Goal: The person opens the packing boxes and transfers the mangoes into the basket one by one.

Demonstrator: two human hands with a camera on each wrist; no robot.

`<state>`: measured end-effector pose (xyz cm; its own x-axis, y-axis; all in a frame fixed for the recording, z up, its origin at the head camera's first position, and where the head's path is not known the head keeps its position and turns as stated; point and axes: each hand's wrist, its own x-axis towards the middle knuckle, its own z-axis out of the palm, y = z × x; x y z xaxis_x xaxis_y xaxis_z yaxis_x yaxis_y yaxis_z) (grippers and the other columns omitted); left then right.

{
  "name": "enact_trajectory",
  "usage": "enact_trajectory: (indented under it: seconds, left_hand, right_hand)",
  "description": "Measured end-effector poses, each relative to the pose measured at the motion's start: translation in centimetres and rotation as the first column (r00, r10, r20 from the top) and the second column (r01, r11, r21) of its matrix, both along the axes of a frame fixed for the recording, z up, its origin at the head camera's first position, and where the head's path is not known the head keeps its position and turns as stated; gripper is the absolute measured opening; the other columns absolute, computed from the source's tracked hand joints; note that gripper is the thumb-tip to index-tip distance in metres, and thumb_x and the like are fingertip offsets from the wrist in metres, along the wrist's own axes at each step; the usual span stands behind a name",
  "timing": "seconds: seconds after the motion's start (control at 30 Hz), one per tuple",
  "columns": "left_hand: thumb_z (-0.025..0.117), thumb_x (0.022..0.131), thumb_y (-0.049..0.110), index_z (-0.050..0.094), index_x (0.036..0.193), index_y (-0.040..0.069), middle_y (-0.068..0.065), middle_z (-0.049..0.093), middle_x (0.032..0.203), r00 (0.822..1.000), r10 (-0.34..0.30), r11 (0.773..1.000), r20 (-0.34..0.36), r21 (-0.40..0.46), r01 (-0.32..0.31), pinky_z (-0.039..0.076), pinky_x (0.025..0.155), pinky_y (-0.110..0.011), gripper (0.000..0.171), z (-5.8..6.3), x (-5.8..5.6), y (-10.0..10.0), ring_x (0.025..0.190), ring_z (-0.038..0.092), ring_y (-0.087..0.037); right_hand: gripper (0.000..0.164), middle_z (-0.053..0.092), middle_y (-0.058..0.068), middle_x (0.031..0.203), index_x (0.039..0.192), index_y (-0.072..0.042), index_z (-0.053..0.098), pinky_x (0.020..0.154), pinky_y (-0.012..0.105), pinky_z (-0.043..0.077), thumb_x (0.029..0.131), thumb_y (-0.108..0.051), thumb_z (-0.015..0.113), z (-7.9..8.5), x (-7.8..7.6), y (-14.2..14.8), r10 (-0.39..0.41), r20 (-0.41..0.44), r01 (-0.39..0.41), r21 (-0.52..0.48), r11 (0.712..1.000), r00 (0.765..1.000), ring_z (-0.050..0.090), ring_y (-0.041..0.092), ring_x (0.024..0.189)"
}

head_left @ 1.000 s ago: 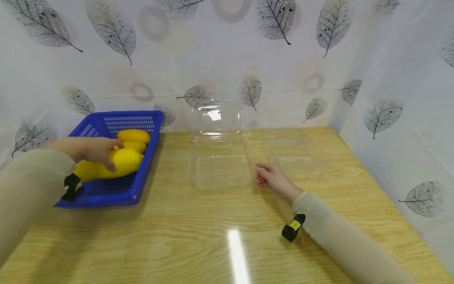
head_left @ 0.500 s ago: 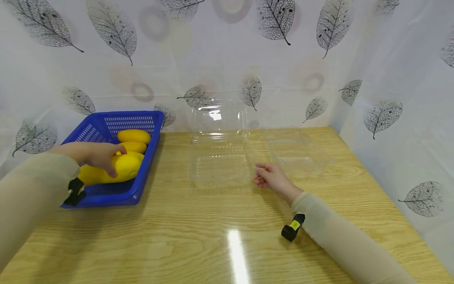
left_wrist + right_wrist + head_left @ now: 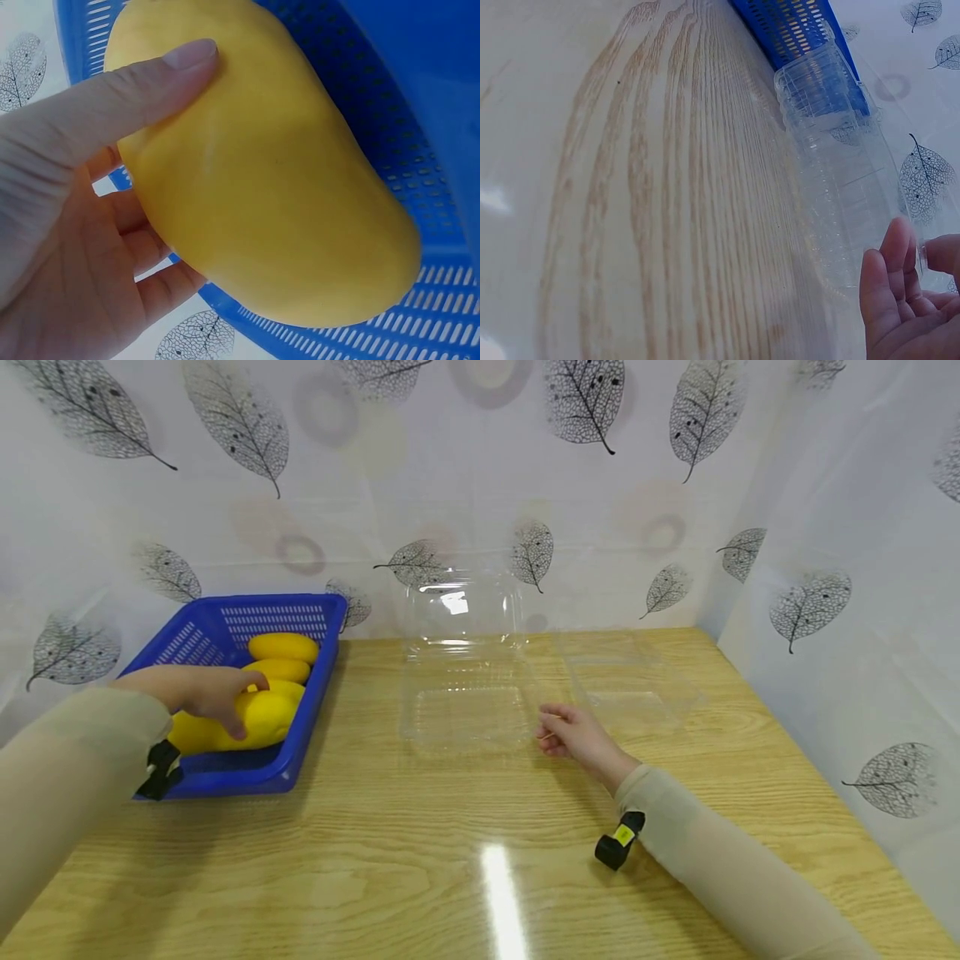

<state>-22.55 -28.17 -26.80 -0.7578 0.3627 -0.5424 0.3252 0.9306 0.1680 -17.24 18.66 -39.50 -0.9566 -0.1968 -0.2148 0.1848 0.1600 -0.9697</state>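
My left hand (image 3: pixel 217 693) reaches into a blue plastic basket (image 3: pixel 281 777) and grips a large yellow mango (image 3: pixel 270 720). In the left wrist view, the thumb lies over the mango's top side while the other fingers curl behind its edge, partly hidden. Two more mangoes, an upper one (image 3: pixel 283 647) and a lower one (image 3: pixel 288 671), lie behind it in the basket. In the centre stands a clear plastic clamshell container (image 3: pixel 468 714) with its lid raised. My right hand (image 3: pixel 573 735) pinches that container's right rim between thumb and fingers.
A second clear plastic container (image 3: pixel 630 697), its lid also raised, stands to the right of the first. The wooden table (image 3: pixel 390 860) meets a leaf-patterned white curtain (image 3: pixel 480 477) at the back and right side.
My left hand and the gripped mango have shifted slightly right and toward me inside the basket. My right hand and both containers have stayed in place.
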Motion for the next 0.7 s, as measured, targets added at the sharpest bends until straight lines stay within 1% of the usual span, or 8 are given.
enact_trajectory:
  seconds: [0.13, 0.3, 0.57, 0.7]
  left_hand:
    - [0.08, 0.071, 0.021, 0.039, 0.125, -0.008, -0.037, 0.047, 0.116, 1.0, -0.004, 1.0, 0.001, 0.002, 0.004, 0.038, 0.086, -0.065, 0.074, -0.16, 0.07, -0.09, 0.103, 0.047, -0.049]
    - [0.08, 0.072, 0.022, 0.038, 0.126, -0.008, -0.04, 0.043, 0.12, 1.0, 0.0, 1.0, 0.015, 0.004, 0.0, 0.037, 0.087, -0.065, 0.075, -0.46, 0.09, -0.18, 0.108, 0.042, -0.054]
    - [0.08, 0.071, 0.023, 0.038, 0.127, -0.007, -0.04, 0.042, 0.121, 1.0, 0.014, 1.0, 0.017, -0.017, -0.013, 0.036, 0.087, -0.066, 0.077, -0.49, 0.16, 0.04, 0.108, 0.042, -0.054]
    - [0.08, 0.071, 0.023, 0.038, 0.128, -0.007, -0.041, 0.041, 0.122, 0.999, 0.034, 0.999, 0.025, -0.025, -0.034, 0.036, 0.087, -0.066, 0.077, -0.54, 0.48, -0.26, 0.108, 0.042, -0.054]
  right_hand:
    - [0.049, 0.058, 0.018, 0.096, 0.141, 0.009, 0.028, 0.067, 0.023, 0.052, 0.1, -0.016, 0.041, -0.1, -0.01, -0.01, 0.004, -0.01, -0.004, 0.004, 1.0, 1.0, 0.059, 0.009, 0.07]
    - [0.05, 0.058, 0.017, 0.095, 0.141, 0.009, 0.028, 0.067, 0.023, 0.053, 0.1, -0.016, 0.042, -0.09, 0.01, -0.06, 0.005, -0.015, -0.005, 0.011, 1.0, 1.0, 0.059, 0.009, 0.07]
    - [0.049, 0.058, 0.014, 0.092, 0.141, 0.009, 0.028, 0.067, 0.024, 0.053, 0.101, -0.017, 0.041, 0.03, -0.01, -0.08, 0.003, -0.013, -0.003, 0.017, 1.0, 1.0, 0.059, 0.009, 0.07]
    - [0.049, 0.058, 0.014, 0.092, 0.141, 0.008, 0.028, 0.066, 0.024, 0.053, 0.101, -0.017, 0.04, 0.05, -0.18, -0.47, 0.009, -0.012, -0.009, 0.018, 1.0, 1.0, 0.058, 0.009, 0.069]
